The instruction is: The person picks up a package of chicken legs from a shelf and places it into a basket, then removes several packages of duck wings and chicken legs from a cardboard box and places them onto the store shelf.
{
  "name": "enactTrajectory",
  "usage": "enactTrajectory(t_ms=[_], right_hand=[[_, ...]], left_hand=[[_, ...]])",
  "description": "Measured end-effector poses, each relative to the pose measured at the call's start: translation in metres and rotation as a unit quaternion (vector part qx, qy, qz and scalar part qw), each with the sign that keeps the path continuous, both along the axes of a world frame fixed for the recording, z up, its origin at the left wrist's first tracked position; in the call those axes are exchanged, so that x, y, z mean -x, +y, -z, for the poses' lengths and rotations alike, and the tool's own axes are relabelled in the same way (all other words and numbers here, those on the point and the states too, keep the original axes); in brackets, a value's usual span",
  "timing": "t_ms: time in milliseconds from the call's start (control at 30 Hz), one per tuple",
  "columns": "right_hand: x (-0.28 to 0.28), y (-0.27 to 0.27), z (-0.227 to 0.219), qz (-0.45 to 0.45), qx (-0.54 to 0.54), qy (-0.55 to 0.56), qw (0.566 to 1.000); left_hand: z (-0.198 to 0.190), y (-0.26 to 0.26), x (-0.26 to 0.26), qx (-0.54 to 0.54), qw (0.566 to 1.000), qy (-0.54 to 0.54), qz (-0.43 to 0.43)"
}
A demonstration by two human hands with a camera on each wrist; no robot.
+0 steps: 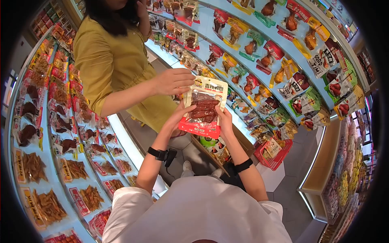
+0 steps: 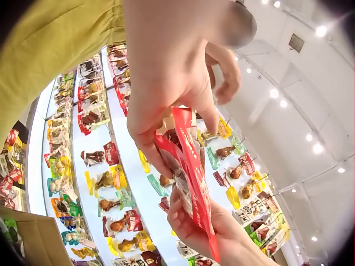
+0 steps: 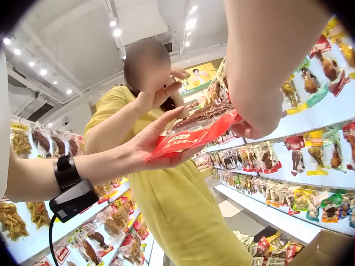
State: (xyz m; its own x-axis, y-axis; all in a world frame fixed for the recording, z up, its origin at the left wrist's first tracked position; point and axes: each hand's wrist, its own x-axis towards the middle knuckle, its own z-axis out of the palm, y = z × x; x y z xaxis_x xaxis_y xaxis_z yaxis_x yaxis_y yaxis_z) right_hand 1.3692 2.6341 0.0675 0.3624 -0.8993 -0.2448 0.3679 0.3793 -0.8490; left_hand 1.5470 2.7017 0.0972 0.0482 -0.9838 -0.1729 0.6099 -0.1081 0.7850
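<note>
Wearer: white short-sleeved shirt (image 1: 194, 210). Black strap on each wrist; left strap (image 1: 157, 153) carries a small black camera box (image 3: 72, 200) with cable.

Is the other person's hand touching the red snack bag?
Touching. In the head view, the other person's hand reaches in and its fingers lie on the snack bag at its top left corner, with no gap showing.

You've got wall shelves (image 1: 87, 190) both sides, w/ rows of snack packs (image 1: 48, 204) on the white panels, dried meat pcs in clear bags w/ red and yellow labels. Right wall (image 1: 283, 52) carries drumstick packs (image 1: 267, 56). Red basket (image 1: 275, 156) sits on the floor (image 1: 291, 198), packs inside.
</note>
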Motion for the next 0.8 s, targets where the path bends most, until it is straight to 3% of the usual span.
enactTrajectory(t_ms=[100, 133, 233, 333, 433, 567, 667, 800], right_hand=[[-0.011, -0.002, 0.008, 0.001, 0.016, 0.009, 1.000], [-0.013, -0.002, 0.008, 0.003, 0.017, 0.013, 1.000], [-0.021, -0.006, 0.008, 0.011, 0.045, 0.020, 0.999], [-0.023, -0.013, 0.020, 0.031, 0.091, 0.060, 0.994], [-0.026, -0.013, 0.014, 0.026, 0.060, 0.046, 0.997], [-0.032, -0.013, -0.027, 0.032, 0.059, -0.004, 0.998], [-0.029, -0.021, -0.042, 0.056, 0.119, -0.062, 0.989], [0.000, -0.020, -0.043, 0.067, 0.129, -0.025, 0.989]], left_hand=[[0.005, 0.009, -0.010, -0.031, 0.996, -0.081, 0.000], [0.035, 0.008, -0.022, -0.011, 0.999, -0.039, -0.013], [0.051, 0.018, -0.038, 0.011, 0.995, 0.049, -0.085], [0.039, 0.024, -0.039, 0.034, 0.989, 0.094, -0.113], [0.024, 0.022, -0.036, 0.051, 0.987, 0.106, -0.110], [0.008, 0.011, -0.027, 0.059, 0.990, 0.088, -0.090], [0.002, 0.003, -0.020, 0.047, 0.993, 0.065, -0.081], [0.018, -0.010, -0.006, 0.012, 0.997, 0.008, -0.070]])
